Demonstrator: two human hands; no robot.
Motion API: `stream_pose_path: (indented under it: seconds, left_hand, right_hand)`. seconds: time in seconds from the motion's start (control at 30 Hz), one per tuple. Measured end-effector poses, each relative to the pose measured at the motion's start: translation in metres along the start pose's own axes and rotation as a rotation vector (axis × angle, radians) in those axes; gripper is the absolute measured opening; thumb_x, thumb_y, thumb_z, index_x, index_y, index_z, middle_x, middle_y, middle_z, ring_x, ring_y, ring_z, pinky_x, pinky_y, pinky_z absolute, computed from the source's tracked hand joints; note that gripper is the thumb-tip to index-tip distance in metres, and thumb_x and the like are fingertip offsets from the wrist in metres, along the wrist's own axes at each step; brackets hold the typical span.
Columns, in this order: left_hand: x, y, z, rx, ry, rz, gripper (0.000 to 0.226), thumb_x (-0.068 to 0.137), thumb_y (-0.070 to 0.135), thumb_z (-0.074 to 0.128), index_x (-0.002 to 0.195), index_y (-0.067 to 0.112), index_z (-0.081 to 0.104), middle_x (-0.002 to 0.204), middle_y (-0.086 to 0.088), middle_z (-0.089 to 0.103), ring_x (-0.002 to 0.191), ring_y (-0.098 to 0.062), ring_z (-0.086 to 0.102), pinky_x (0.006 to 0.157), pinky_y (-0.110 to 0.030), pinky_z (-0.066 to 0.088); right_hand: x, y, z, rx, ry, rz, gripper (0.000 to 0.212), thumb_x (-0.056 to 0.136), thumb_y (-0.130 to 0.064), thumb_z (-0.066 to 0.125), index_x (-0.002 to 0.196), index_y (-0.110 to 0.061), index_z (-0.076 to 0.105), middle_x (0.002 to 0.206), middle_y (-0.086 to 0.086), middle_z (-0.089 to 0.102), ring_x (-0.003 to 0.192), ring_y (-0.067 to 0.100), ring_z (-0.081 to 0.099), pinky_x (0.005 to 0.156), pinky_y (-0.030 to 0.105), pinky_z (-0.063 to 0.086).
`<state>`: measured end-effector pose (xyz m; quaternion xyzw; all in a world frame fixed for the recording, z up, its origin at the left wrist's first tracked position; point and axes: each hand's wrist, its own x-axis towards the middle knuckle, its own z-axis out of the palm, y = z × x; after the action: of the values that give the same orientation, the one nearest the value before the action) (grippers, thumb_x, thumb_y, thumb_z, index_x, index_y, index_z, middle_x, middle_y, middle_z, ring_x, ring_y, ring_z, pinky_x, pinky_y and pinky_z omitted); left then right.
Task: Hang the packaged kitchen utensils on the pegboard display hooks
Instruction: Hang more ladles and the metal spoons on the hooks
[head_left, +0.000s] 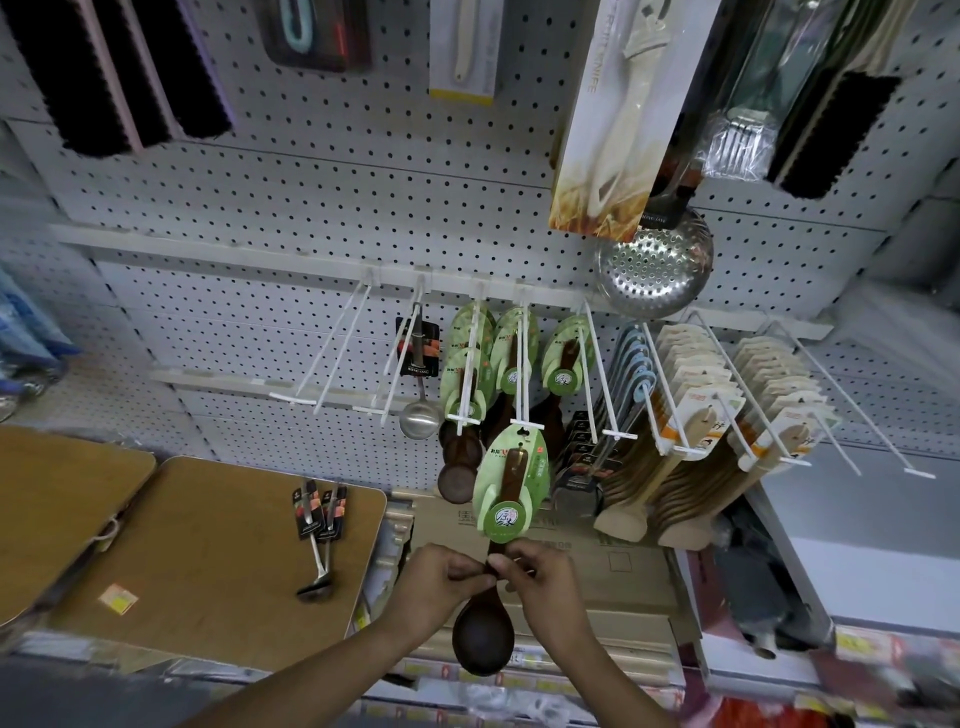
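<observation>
1. Packaged dark wooden spoon (506, 525) hangs upright in front of the pegboard (311, 182), its green card (511, 480) at the tip of a white hook (525, 374) and its bowl pointing down.
2. Far left, two packaged metal ladles (319, 540) lie side by side on a brown tabletop (208, 561), well apart from both hands.
3. Left hand (434, 584) comes in from the lower left; its fingers (470, 571) are pinched on the spoon's handle just below the card.
4. Spoon's handle runs between the two hands, and its round bowl (483, 642) hangs below them, uncovered.
5. Right hand (545, 582) meets the left at the same spot; its fingers (506, 561) are closed on the handle from the other side, touching the left fingertips.
6. Behind, on neighbouring hooks, hang a steel ladle (418, 395) and more green-carded wooden spoons (519, 358).
7. Farther right are rows of pale wooden spatulas (691, 415) on their own hooks, and a perforated steel skimmer (654, 265) hangs above them.
</observation>
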<state>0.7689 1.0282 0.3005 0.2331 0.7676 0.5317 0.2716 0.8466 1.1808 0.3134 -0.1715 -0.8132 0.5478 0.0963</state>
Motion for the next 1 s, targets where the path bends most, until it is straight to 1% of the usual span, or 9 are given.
stream_pose_path:
  seconds: [0.13,0.3,0.47,0.57,0.63,0.7,0.77,0.9,1.0]
  left_hand:
    - [0.002,0.002,0.0,-0.024,0.004,-0.002,0.009,0.084,0.024,0.076,0.084,0.031,0.081,0.082,0.004,0.078,0.089,-0.021,0.073,0.081,-0.044,0.054]
    - [0.008,-0.001,-0.001,-0.026,0.01,-0.019,0.007,0.083,0.026,0.076,0.085,0.031,0.081,0.083,0.005,0.078,0.09,-0.022,0.073,0.082,-0.045,0.054]
    - [0.018,0.0,-0.002,0.001,0.01,-0.043,0.016,0.079,0.039,0.074,0.085,0.025,0.08,0.082,-0.003,0.077,0.09,-0.027,0.072,0.077,-0.043,0.054]
    - [0.028,0.0,-0.002,0.017,0.014,-0.05,0.012,0.082,0.033,0.075,0.082,0.022,0.08,0.077,0.002,0.076,0.074,-0.012,0.069,0.068,-0.031,0.049]
    - [0.035,0.0,-0.001,0.017,0.017,-0.046,0.011,0.084,0.029,0.075,0.074,0.025,0.079,0.07,0.006,0.074,0.066,-0.004,0.06,0.064,-0.026,0.043]
    - [0.042,0.001,-0.002,0.027,0.03,-0.036,0.018,0.084,0.029,0.074,0.068,0.023,0.076,0.059,0.007,0.066,0.06,-0.003,0.051,0.06,-0.026,0.036]
    - [0.049,0.004,-0.002,0.038,0.05,-0.032,0.019,0.084,0.031,0.073,0.071,0.018,0.077,0.06,-0.002,0.067,0.059,-0.004,0.05,0.059,-0.027,0.035]
    - [0.065,0.011,-0.005,0.076,0.096,-0.035,0.026,0.085,0.029,0.073,0.059,0.03,0.072,0.056,-0.003,0.063,0.056,-0.004,0.051,0.058,-0.028,0.032]
    - [0.08,0.017,-0.008,0.159,0.133,-0.052,0.03,0.084,0.036,0.071,0.06,0.019,0.07,0.055,-0.012,0.055,0.052,-0.009,0.043,0.056,-0.031,0.026]
  right_hand:
    - [0.004,0.0,0.001,-0.02,-0.016,-0.009,0.021,0.087,-0.023,0.07,0.068,-0.021,0.063,0.064,-0.002,0.063,0.063,0.007,0.056,0.063,0.041,0.049]
    - [0.01,-0.001,0.001,-0.019,-0.012,-0.016,0.029,0.081,-0.046,0.064,0.069,-0.019,0.063,0.066,0.002,0.062,0.066,0.02,0.059,0.065,0.045,0.05]
    - [0.019,0.001,0.0,-0.021,-0.016,0.009,0.017,0.088,-0.024,0.069,0.071,-0.023,0.065,0.067,-0.004,0.065,0.066,0.013,0.059,0.068,0.046,0.051]
    - [0.028,0.003,-0.002,-0.028,-0.006,0.02,0.015,0.088,-0.022,0.07,0.073,-0.022,0.067,0.068,-0.004,0.065,0.067,0.018,0.06,0.066,0.047,0.052]
    - [0.034,0.0,-0.004,-0.034,-0.004,0.027,0.02,0.088,-0.022,0.07,0.069,-0.025,0.066,0.066,-0.007,0.064,0.064,0.012,0.058,0.063,0.041,0.05]
    - [0.042,-0.003,-0.005,-0.045,-0.009,0.022,0.03,0.089,-0.019,0.07,0.064,-0.033,0.062,0.062,-0.014,0.063,0.06,0.003,0.055,0.059,0.023,0.042]
    - [0.051,-0.007,-0.007,-0.063,-0.008,0.008,0.034,0.089,-0.018,0.07,0.063,-0.037,0.058,0.061,-0.02,0.062,0.059,-0.001,0.054,0.058,0.015,0.037]
    - [0.072,-0.008,-0.01,-0.108,0.002,-0.019,0.033,0.089,-0.021,0.07,0.061,-0.033,0.055,0.059,-0.018,0.059,0.058,0.0,0.053,0.056,0.018,0.036]
    - [0.087,-0.009,-0.012,-0.126,0.007,-0.015,0.035,0.09,-0.019,0.068,0.061,-0.031,0.054,0.056,-0.019,0.057,0.055,0.0,0.051,0.054,0.015,0.034]
